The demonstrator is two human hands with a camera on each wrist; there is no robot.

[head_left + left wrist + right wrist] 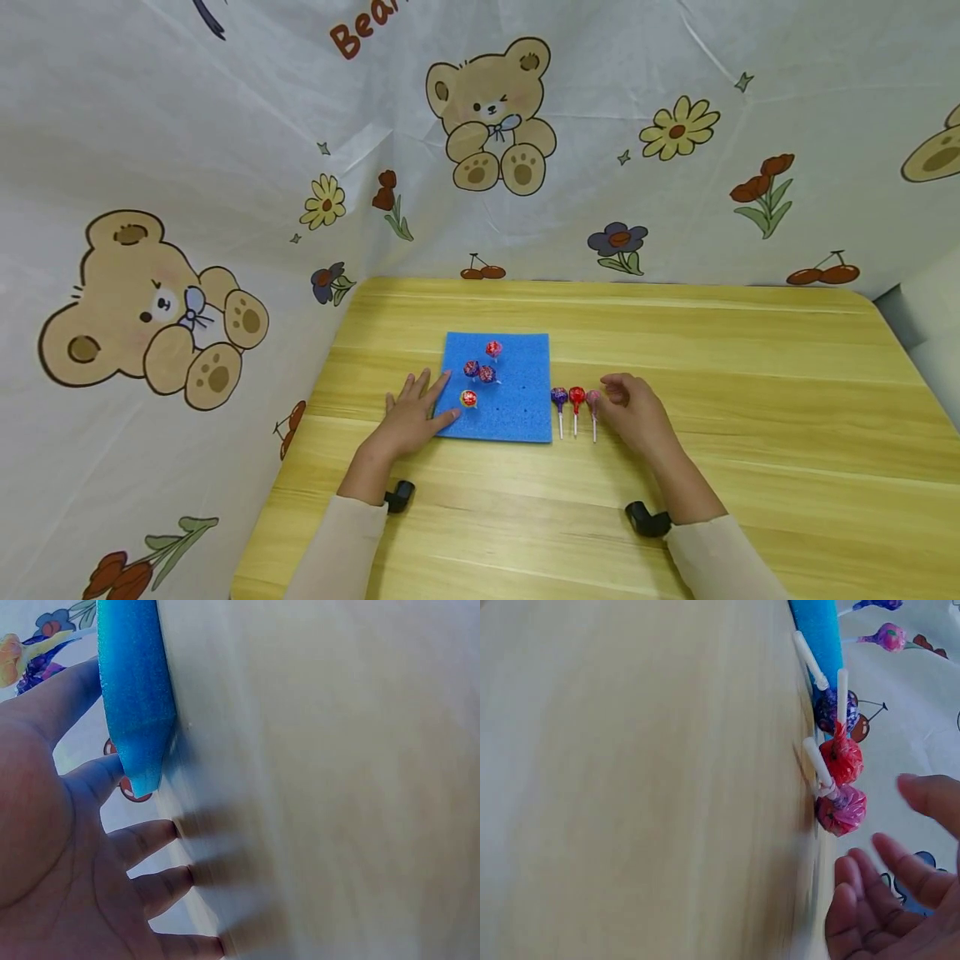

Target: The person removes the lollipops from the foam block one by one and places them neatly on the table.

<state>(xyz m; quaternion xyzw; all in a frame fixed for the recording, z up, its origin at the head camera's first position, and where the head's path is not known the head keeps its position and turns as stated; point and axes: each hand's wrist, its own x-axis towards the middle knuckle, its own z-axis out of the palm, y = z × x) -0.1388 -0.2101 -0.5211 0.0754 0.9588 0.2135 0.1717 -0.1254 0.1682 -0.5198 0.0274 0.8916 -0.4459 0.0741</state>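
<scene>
Beige-sleeved, the left hand [408, 423] rests, fingers spread, at the left edge of the blue foam [521, 354]. Four lollipops [487, 374] stand in it; three more lollipops [577, 396] (purple, red, pink) lie beside. Near the pink, the right hand [637, 414] has thumb and fingers apart.

On my feed, the blue pad [517, 427] looks like matt foam, finely pitted and rough, while the lollipops [577, 395] wear glossy, crinkled wrappers [843, 760] and have smooth white sticks [842, 697], paper or plastic, I cannot tell which. I see a smooth tabletop [735, 358] in wood grain with a soft sheen, a creased printed sheet [540, 233] that looks like thin cloth, matt cloth sleeves [337, 542] and smooth, black, plastic-looking wrist pieces [401, 497].
</scene>
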